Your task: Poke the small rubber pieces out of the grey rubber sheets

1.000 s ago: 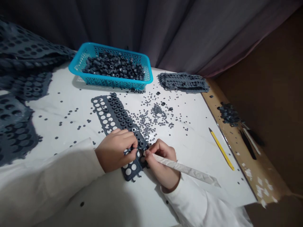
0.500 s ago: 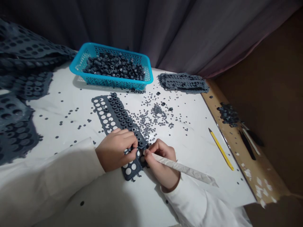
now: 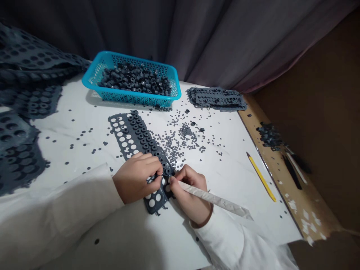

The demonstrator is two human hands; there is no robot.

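Dark perforated strip (image 3: 133, 137) beneath left grip (image 3: 140, 175) (hold unclear), beside right grip (image 3: 189, 200) tight round white stick (image 3: 225, 203).

Curtain (image 3: 219, 45) is hanging behind table (image 3: 232, 172); yellow stick (image 3: 261, 177) is lying near table's right edge; brown board (image 3: 309, 198) is showing past that edge, paper scraps (image 3: 305, 213) and black tool (image 3: 291, 171) are lying on it
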